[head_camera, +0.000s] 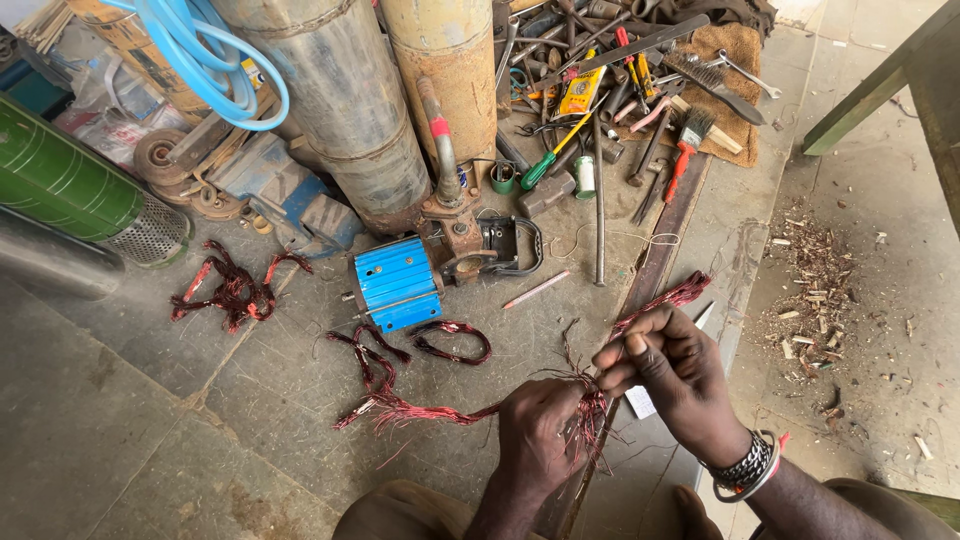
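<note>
Two bare hands work low in the view, over a stone floor. The left hand (540, 435) is closed in a fist around a frayed bunch of red copper winding wire (585, 415), while the right hand (670, 375) pinches a few strands between thumb and fingertips and draws them up and away toward a looser tuft. By my judgement the strands are being teased apart, and the next pull wants a firm left grip and a gentle, straight draw so the thin wire does not snag or kink. A tail of the same wire trails left across the floor. Beyond it lie more wire loops (232, 292), a blue motor housing (397, 283) and a rusty pump body (455, 235). Farthest off, hand tools (620, 90) crowd a mat. Open floor lies to the left; a raised edge (655, 265) runs just beside the right hand.
</note>
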